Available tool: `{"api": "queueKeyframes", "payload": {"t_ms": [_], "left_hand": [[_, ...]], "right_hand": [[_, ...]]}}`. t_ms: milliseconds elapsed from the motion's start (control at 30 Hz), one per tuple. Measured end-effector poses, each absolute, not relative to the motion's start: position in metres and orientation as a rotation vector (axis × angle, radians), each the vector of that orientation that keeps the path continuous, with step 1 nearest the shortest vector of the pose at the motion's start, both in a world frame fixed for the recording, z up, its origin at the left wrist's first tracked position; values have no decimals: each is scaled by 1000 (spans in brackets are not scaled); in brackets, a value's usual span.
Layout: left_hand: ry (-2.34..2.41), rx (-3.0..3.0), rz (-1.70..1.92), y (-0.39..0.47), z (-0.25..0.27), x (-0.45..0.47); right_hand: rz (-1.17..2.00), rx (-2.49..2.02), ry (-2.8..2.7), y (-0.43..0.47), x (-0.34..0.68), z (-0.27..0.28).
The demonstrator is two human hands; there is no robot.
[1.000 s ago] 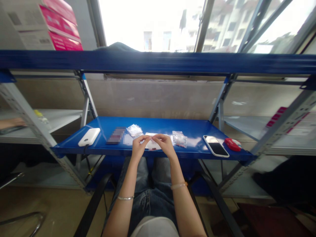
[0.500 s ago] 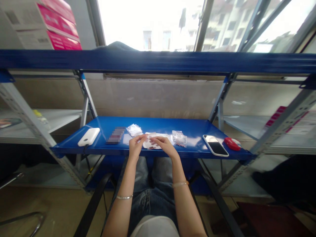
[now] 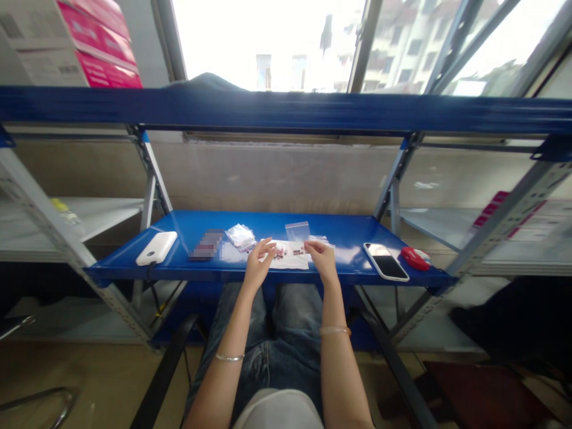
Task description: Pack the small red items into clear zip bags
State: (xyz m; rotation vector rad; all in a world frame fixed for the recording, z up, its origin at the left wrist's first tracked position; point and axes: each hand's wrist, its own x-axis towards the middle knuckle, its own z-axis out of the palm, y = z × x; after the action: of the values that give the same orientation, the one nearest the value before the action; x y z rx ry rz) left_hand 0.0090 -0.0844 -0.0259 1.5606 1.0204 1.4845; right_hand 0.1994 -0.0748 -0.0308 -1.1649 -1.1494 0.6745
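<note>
White paper [image 3: 292,262] lies near the front edge of the blue table, with several small dark red, bead-like pieces [image 3: 280,253] in groups on it. At the left side of this paper is my left hand [image 3: 259,262], thumb and fingers apart, with nothing visible in it. My right hand [image 3: 322,257] is over the paper's right side, its fingertips pinched at the lower right of a clear zip bag [image 3: 297,230]. The bag reaches up and away from those fingertips and looks flat. Partly behind my right hand are more clear bags [image 3: 324,241].
A pile of clear bags [image 3: 241,236] lies left of the paper, beside a blurred-out dark item [image 3: 207,245]. A white device with a cable [image 3: 156,248] sits farther left. Rightward are a phone [image 3: 386,261] and a red object [image 3: 415,258]. A blue shelf beam [image 3: 286,110] crosses above.
My hands have moved apart, the right one rightward. The clear zip bag now shows behind the paper, by my right fingertips. More of the red pieces are uncovered. The view has shifted slightly.
</note>
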Motion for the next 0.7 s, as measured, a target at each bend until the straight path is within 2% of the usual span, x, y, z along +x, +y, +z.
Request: {"api": "queueKeyframes", "payload": {"t_ms": [200, 367, 500, 700], "left_hand": [[1020, 2184, 1263, -99, -35, 57], [1018, 2572, 900, -110, -46, 94], [1030, 2684, 694, -114, -54, 108], [1049, 2645, 698, -110, -59, 105]], "right_hand": [[470, -1521, -1032, -83, 243, -45], [263, -1901, -1063, -91, 250, -46], [118, -1990, -1107, -91, 246, -47], [-189, -1999, -1027, -108, 260, -35]]}}
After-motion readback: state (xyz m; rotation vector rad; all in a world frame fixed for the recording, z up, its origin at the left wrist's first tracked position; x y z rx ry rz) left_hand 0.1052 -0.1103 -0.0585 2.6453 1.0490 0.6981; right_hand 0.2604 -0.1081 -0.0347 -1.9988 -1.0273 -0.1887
